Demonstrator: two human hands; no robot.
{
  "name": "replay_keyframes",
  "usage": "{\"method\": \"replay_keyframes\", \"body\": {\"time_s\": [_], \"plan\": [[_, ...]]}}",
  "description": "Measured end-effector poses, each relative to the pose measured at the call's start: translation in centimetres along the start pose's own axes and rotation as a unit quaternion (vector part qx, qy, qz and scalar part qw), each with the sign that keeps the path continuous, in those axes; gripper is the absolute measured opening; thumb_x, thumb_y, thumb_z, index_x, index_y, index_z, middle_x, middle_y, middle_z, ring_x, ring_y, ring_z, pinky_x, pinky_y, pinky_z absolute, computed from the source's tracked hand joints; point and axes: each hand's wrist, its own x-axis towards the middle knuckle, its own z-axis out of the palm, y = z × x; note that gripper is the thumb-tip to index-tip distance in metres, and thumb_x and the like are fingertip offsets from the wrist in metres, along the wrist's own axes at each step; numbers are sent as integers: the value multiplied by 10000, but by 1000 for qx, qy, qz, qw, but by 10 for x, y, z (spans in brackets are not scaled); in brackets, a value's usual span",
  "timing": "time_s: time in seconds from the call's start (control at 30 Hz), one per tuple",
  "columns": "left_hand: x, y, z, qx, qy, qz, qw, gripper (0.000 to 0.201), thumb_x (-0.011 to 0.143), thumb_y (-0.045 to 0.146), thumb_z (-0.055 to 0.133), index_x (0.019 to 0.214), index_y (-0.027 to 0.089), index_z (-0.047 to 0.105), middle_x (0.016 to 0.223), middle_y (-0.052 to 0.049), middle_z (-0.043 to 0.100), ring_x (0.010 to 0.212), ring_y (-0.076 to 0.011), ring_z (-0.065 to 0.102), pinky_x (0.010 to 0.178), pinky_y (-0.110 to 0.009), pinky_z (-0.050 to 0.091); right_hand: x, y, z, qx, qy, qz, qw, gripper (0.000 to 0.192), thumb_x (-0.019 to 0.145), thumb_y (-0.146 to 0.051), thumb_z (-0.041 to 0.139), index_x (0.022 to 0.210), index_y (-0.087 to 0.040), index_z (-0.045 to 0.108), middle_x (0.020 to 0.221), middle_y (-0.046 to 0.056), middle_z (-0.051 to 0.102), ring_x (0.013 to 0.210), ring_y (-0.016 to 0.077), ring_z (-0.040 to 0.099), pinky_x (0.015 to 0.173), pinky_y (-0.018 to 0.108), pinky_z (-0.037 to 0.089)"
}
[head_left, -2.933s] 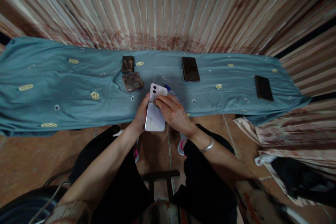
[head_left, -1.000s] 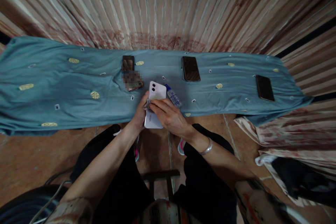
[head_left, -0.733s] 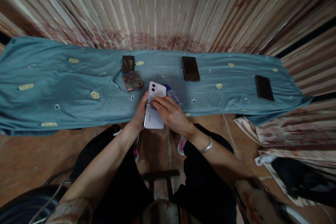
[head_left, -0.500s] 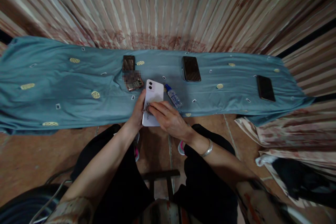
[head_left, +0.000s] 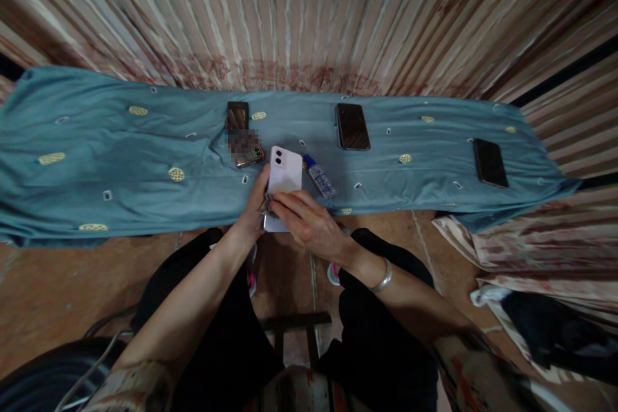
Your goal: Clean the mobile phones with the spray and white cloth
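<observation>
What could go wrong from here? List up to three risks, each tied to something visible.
1. The pale phone, in the left hand, reaches past the cloth's front edge in this view; if it slipped, it might hit the floor.
2. The right hand holds a crumpled scrap against the phone; pressing hard could loosen the grip.
3. The blue-capped bottle lies close by; a hand might knock it.

Worn on my head, the one camera looks forward and down over the nearby desk (head_left: 405, 187), my legs (head_left: 217, 328) at five and seven o'clock, the curtain (head_left: 309, 26) at twelve.
</observation>
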Motion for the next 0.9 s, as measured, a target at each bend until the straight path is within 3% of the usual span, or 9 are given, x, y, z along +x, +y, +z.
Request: {"method": "replay_keyframes", "body": {"time_s": [0.2, 0.37, 0.67, 0.9], "plan": [[-10, 12, 14, 18, 19, -78, 997, 518, 1059, 539, 416, 936, 174, 762, 774, -78, 756, 682, -200, 667, 739, -322, 590, 0, -9, -1, -9, -6, -25, 1000, 314, 1074, -119, 474, 1295, -108, 696, 1257, 148, 743, 1131, 220, 675, 1040, 377, 615], [-10, 11, 19, 2, 25, -72, 997, 488, 1078, 489, 391, 981, 182, 758, 767, -49, 743, 741, -187, 669, 799, -297, 580, 2, -5, -3, -36, 22, -32, 999, 299, 1080, -126, 469, 1252, -96, 712, 1222, 139, 756, 1102, 216, 685, 1018, 355, 624], [-5, 17, 10, 42, 30, -68, 996, 618, 1061, 579, 337, 952, 149, 768, 671, -76, 728, 571, -203, 644, 557, -304, 530, -2, -14, -2, -13, -4, -47, 999, 301, 1069, -119, 489, 1281, -122, 704, 1238, 140, 754, 1116, 217, 690, 1014, 372, 629], [-8, 20, 14, 14, 12, -61, 998, 612, 1067, 557, 327, 1112, 137, 770, 706, -71, 745, 572, -191, 656, 575, -282, 542, -3, -2, 0, -9, 7, -22, 1000, 314, 1059, -103, 496, 1294, -117, 704, 1254, 148, 746, 1167, 225, 675, 1054, 388, 614]]}}
